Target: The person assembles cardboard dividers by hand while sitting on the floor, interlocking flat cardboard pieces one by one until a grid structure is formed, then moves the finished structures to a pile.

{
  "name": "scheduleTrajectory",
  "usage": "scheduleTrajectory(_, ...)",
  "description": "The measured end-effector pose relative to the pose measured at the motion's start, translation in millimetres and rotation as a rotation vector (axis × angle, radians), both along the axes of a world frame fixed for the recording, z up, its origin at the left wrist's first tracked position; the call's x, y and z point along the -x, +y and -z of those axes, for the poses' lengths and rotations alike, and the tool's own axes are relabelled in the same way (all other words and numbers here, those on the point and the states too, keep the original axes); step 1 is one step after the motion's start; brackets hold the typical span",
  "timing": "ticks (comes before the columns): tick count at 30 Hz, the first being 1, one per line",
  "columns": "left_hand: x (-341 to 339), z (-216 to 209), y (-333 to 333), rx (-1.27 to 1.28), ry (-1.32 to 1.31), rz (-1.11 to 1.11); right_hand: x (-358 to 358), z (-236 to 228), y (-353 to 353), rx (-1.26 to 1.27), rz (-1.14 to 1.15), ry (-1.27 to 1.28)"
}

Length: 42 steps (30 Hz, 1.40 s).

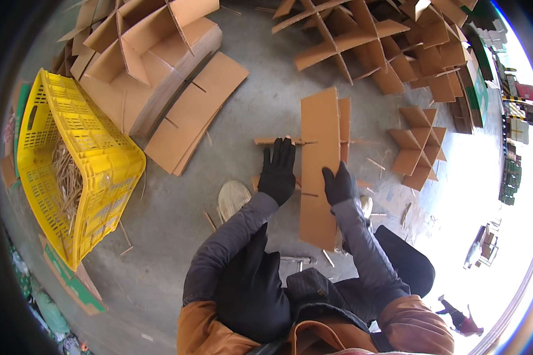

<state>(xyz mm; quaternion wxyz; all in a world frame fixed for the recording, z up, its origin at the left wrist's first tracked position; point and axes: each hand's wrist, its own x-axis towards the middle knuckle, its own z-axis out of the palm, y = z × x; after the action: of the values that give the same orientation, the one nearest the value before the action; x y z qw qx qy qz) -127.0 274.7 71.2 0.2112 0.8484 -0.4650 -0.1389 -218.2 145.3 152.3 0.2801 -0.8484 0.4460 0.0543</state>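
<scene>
In front of me stands a partly interlocked cardboard divider. Its long slotted cardboard strip [319,124] runs away from me, with a second strip [344,127] beside it on the right. Thin cross strips, such as the far cardboard cross strip [263,141], pass through it edge-up. My left hand [277,174], in a black glove with some bare fingertips, lies left of the long strip. Its fingers stretch out over the far cross strip. My right hand [340,183], also gloved, grips the long strip's right edge, thumb on the near face; its other fingers are partly hidden.
A yellow plastic crate [109,183] with cardboard scraps [68,177] stands left. Flat cardboard strips [198,106] lie beside a cardboard stack [154,112]. Assembled dividers [361,44] pile up at the far right; a smaller divider [417,145] sits nearer. Scraps litter the concrete floor.
</scene>
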Motion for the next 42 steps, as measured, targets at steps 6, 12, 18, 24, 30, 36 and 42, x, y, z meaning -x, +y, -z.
scheduleTrajectory(6, -4, -1, -19, -0.03, -0.099, 0.03, -31, 42, -23, 0.14, -0.075, -0.049)
scheduleTrajectory(12, 1, 3, -2, 0.073, -0.052, 0.002, -32, 38, 32, 0.087, 0.001, 0.227)
scheduleTrajectory(18, -11, 7, -6, 0.088, -0.14, -0.037, -52, 60, 15, 0.108, -0.068, 0.067)
scheduleTrajectory(24, 8, -7, 17, -0.206, 0.43, 0.184, -37, 79, -21, 0.164, -0.133, 0.052)
scheduleTrajectory(30, 9, 20, 33, -0.11, 0.249, 0.117, -52, 55, 14, 0.133, -0.082, 0.076)
scheduleTrajectory(36, -7, 20, 20, -0.158, 0.295, 0.168, -68, 68, 10, 0.075, -0.013, 0.105)
scheduleTrajectory(42, -17, 15, 19, -0.18, 0.271, 0.252, -63, 70, 2, 0.216, -0.148, 0.13)
